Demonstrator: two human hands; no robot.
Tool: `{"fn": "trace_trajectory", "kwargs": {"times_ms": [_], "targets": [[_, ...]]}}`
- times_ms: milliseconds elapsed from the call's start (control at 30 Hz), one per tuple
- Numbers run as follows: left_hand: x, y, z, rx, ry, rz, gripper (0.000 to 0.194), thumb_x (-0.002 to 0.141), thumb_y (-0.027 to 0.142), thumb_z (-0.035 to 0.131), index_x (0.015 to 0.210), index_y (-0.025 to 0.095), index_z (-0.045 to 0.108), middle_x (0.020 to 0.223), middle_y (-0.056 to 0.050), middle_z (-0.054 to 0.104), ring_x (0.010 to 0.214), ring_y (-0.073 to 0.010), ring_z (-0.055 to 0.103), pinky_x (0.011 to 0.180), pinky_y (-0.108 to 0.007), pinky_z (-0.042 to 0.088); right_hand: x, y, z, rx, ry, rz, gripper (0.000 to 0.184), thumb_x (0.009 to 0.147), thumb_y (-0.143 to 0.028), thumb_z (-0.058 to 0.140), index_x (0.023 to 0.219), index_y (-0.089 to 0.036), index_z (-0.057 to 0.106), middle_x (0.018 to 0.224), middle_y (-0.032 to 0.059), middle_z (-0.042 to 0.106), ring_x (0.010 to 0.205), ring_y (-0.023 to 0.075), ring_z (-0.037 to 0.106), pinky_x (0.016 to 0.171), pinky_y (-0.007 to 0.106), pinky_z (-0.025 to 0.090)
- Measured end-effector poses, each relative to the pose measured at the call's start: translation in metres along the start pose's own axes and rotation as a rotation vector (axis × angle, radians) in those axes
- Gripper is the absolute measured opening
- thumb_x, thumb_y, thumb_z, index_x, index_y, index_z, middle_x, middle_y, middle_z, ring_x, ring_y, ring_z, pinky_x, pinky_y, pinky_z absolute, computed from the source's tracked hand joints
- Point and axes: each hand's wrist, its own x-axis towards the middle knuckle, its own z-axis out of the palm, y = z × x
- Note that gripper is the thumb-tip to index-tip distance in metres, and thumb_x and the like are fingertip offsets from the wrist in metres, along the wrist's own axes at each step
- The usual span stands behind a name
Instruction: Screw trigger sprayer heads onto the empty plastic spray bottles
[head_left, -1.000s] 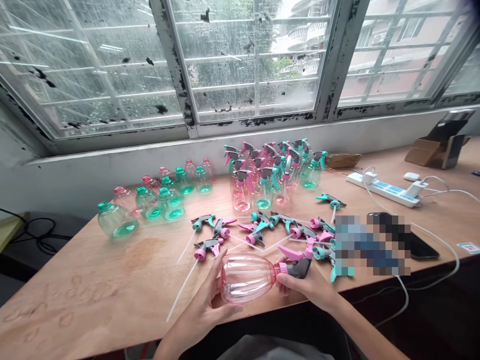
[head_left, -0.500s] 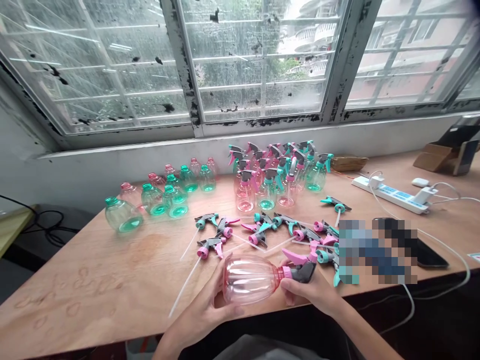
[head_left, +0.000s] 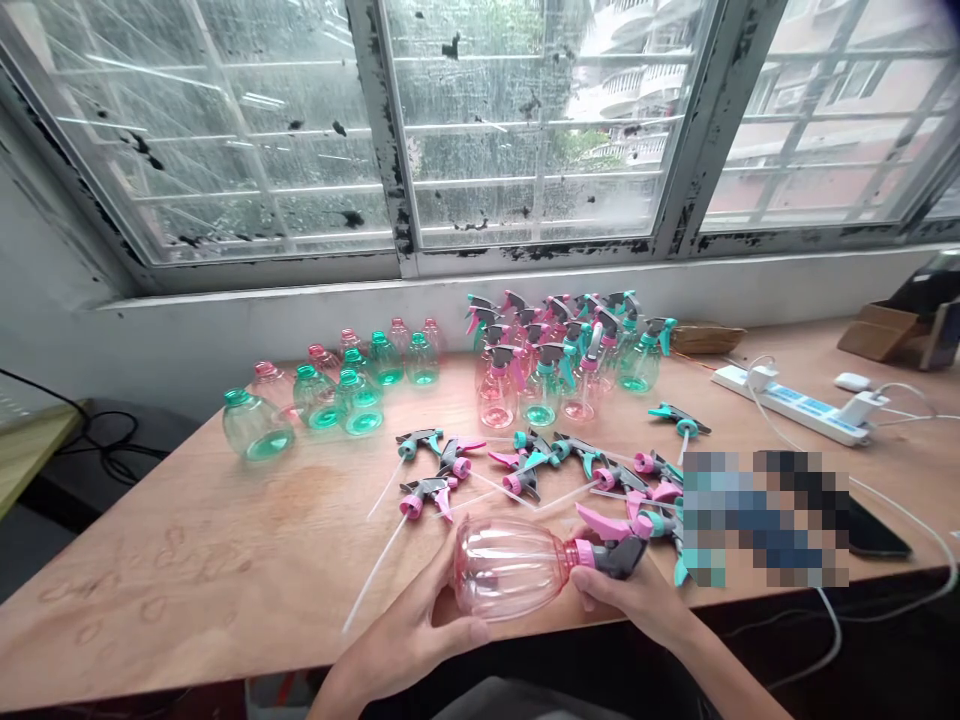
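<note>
A clear pink spray bottle point(head_left: 511, 568) lies sideways between my hands above the table's front edge, its base to the left. My left hand point(head_left: 424, 610) is closed around the base end. At the neck, my right hand point(head_left: 630, 600) grips the pink collar of the grey and pink trigger head point(head_left: 619, 545), which sits on the bottle's mouth. Just beyond the bottle lie several loose trigger heads, among them a pink one point(head_left: 429, 495) and a teal one point(head_left: 532, 447), with thin straws attached. The fingers behind the bottle are partly hidden.
Open-necked pink and green bottles point(head_left: 259, 428) stand at the back left. Several bottles with trigger heads point(head_left: 540, 385) are grouped at the back centre. On the right are a white power strip point(head_left: 791, 405), cables, a black phone point(head_left: 877, 525) and a cardboard box point(head_left: 885, 332).
The view has shifted, so the scene sits slightly further right. Both hands keep hold of the spray bottle, and its trigger head stays on the neck.
</note>
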Motion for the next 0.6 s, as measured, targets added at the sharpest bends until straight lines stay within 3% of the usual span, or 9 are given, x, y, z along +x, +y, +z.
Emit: {"fn": "trace_trajectory", "kwargs": {"times_ms": [100, 300, 400, 533, 600], "targets": [[0.001, -0.001, 0.001, -0.014, -0.012, 0.017, 0.092, 0.087, 0.034, 0.077, 0.162, 0.037, 0.023, 0.170, -0.001, 0.031, 0.158, -0.0348, 0.019, 0.128, -0.053, 0.019, 0.001, -0.001, 0.001, 0.031, 0.002, 0.006, 0.040, 0.085, -0.053, 0.079, 0.103, -0.020, 0.064, 0.058, -0.0049, 0.063, 0.052, 0.0153, 0.057, 0.056, 0.029, 0.048], [0.003, -0.004, 0.006, -0.062, -0.008, 0.099, 0.097, 0.093, 0.031, 0.069, 0.163, 0.041, 0.002, 0.173, -0.001, 0.021, 0.160, -0.0307, 0.014, 0.128, -0.050, 0.020, 0.002, 0.001, 0.001, 0.046, -0.024, 0.045, 0.043, 0.080, -0.053, 0.083, 0.100, -0.020, 0.065, 0.054, -0.0040, 0.066, 0.047, 0.0167, 0.059, 0.055, 0.031, 0.051], [0.002, -0.004, 0.005, -0.041, -0.009, 0.077, 0.106, 0.090, 0.029, 0.073, 0.163, 0.040, -0.004, 0.173, 0.000, 0.019, 0.160, -0.0295, 0.011, 0.129, -0.050, 0.015, 0.001, 0.001, 0.002, 0.036, 0.004, 0.046, 0.041, 0.080, -0.052, 0.084, 0.097, -0.021, 0.063, 0.054, -0.0049, 0.065, 0.048, 0.0160, 0.058, 0.054, 0.031, 0.053], [0.001, -0.007, 0.002, -0.082, -0.031, 0.011, 0.103, 0.088, 0.034, 0.076, 0.164, 0.035, 0.006, 0.174, 0.000, 0.012, 0.161, -0.0287, 0.006, 0.130, -0.050, 0.007, 0.001, -0.002, 0.004, 0.032, 0.002, 0.036, 0.040, 0.080, -0.051, 0.084, 0.096, -0.021, 0.063, 0.055, -0.0048, 0.065, 0.050, 0.0158, 0.059, 0.056, 0.031, 0.055], [0.002, -0.011, 0.002, -0.154, -0.047, 0.000, 0.097, 0.089, 0.037, 0.075, 0.164, 0.034, 0.014, 0.174, 0.000, 0.012, 0.160, -0.0299, 0.008, 0.130, -0.051, 0.010, 0.001, -0.005, 0.004, 0.031, 0.006, 0.031, 0.040, 0.082, -0.051, 0.082, 0.097, -0.021, 0.062, 0.057, -0.0035, 0.068, 0.051, 0.0169, 0.062, 0.056, 0.032, 0.055]]}}
